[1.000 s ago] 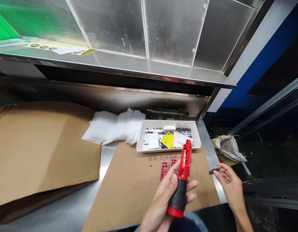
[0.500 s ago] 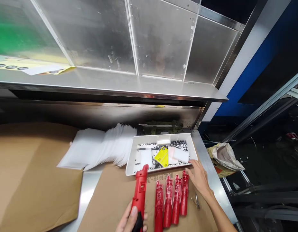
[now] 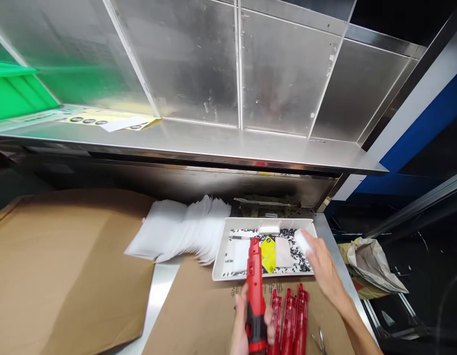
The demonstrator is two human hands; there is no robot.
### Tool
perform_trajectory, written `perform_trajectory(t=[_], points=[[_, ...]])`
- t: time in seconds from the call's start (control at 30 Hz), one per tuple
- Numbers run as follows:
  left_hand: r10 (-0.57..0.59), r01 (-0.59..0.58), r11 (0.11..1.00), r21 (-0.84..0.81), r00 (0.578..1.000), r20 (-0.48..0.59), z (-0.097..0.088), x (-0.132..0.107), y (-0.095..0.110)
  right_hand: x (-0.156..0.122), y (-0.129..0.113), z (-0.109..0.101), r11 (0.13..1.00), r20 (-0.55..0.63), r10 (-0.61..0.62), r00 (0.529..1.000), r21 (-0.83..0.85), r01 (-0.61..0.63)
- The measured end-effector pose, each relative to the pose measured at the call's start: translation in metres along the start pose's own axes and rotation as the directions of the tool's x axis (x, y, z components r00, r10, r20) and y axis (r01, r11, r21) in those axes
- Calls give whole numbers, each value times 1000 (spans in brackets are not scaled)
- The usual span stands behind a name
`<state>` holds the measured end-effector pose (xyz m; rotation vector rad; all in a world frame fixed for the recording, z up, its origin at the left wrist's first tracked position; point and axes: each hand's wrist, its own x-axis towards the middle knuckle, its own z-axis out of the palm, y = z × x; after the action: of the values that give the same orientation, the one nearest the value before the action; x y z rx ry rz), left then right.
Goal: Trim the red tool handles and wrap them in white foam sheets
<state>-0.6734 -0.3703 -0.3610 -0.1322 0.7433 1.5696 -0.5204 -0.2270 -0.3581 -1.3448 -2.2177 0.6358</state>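
Two hands are engaged: red-and-black tool body (image 3: 255, 296) is gripped upright near centre by left hand (image 3: 247, 330), while small white piece (image 3: 301, 241) is pinched by right hand (image 3: 323, 266) inside far white plastic tray (image 3: 221, 256); fitting it likely demands careful alignment.

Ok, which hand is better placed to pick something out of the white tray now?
The right hand. It is already over the white tray, fingers at its right end among the small black parts. The left hand is full, gripping the red tool upright in front of the tray.
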Motion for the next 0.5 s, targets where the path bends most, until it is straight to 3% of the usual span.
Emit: perform_trajectory(t=[0.03,0.1,0.13,0.23,0.33,0.43,0.5], points=[[71,-71,997,31,997,-20,4,1,-4,-19,-14,3,997,29,-57,998,50,55],[165,-150,982,113,976,-140,9,2,-11,-52,-42,13,946,-111,-231,967,206,250],[193,-159,974,165,956,-221,11,2,-15,-62,-54,19,932,-173,-260,950,212,294],[293,-184,933,309,888,-356,13,0,-24,-70,-80,21,957,-283,-228,931,113,269],[354,-241,906,348,882,-310,18,-3,-30,-63,-89,8,968,-273,-244,931,-8,252],[355,-254,904,343,894,-275,27,-9,-32,-67,-89,0,942,-275,-328,904,-25,335],[338,-248,909,336,909,-245,33,-15,-32,-70,-87,1,947,-292,-313,904,-17,322]])
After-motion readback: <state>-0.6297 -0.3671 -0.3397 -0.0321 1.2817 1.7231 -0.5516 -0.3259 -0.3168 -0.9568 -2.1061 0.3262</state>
